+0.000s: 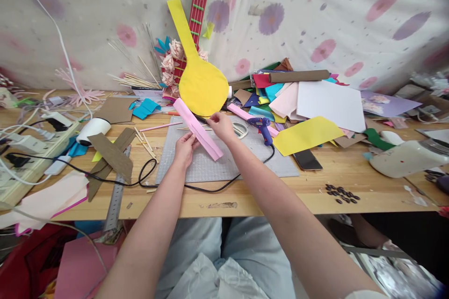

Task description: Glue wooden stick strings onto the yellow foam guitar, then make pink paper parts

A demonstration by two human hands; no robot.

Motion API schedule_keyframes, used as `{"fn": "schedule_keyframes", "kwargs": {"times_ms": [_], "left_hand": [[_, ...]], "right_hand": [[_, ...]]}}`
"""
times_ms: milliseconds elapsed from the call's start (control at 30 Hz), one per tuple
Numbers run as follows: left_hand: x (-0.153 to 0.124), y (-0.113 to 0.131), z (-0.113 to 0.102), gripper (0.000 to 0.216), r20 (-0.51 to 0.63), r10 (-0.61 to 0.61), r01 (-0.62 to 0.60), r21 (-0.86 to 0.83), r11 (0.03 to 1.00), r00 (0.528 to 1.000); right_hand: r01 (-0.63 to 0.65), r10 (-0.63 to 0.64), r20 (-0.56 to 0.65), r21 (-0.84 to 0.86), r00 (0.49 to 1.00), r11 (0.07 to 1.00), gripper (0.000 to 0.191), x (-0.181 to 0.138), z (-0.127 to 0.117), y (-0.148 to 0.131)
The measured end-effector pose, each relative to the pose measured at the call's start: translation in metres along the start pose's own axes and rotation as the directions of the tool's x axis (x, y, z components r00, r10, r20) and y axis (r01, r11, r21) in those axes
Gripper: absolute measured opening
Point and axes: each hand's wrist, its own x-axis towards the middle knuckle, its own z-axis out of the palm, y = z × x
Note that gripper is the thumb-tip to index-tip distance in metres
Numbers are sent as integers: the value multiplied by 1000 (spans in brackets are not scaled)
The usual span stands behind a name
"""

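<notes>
A folded strip of pink crepe-like paper point(198, 128) slants over the grey cutting mat point(217, 173). My left hand point(185, 149) is closed on its left edge, with thumb and fingers pinching the strip near its middle. Just right of the strip, my right hand point(221, 127) is closed in a pinch beside a thin dark object; what its fingers hold is partly hidden. Light-handled scissors point(241, 130) lie on the mat behind my right wrist. A blue glue gun point(261, 126) rests at the mat's right side, its black cord point(217, 190) curving across the front.
Behind the mat a yellow banjo-shaped piece point(203, 86) leans on a decorated red one. Coloured sheets point(312, 135) and a phone point(307, 160) lie right. A steel ruler point(115, 203), brown strips point(112, 156) and a power strip point(38, 154) lie left. Dark beads point(342, 193) sit front right.
</notes>
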Motion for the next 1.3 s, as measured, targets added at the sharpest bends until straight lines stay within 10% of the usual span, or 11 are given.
{"fn": "schedule_keyframes", "kwargs": {"times_ms": [233,667,900,1300], "left_hand": [[5,1,-1,7,-53,50,-57,-137,989,997],[0,6,0,9,-143,101,-122,-146,982,984],[-1,8,1,8,-160,67,-93,-161,983,985],[-3,5,2,6,-117,55,-69,-117,991,992]], "right_hand": [[-109,170,71,-518,983,848,30,-13,-29,54],[-95,307,320,-538,897,838,24,-3,-44,42],[36,-14,246,-85,969,996,32,-36,-65,38],[415,-244,380,-479,892,774,53,-48,-52,17]]}}
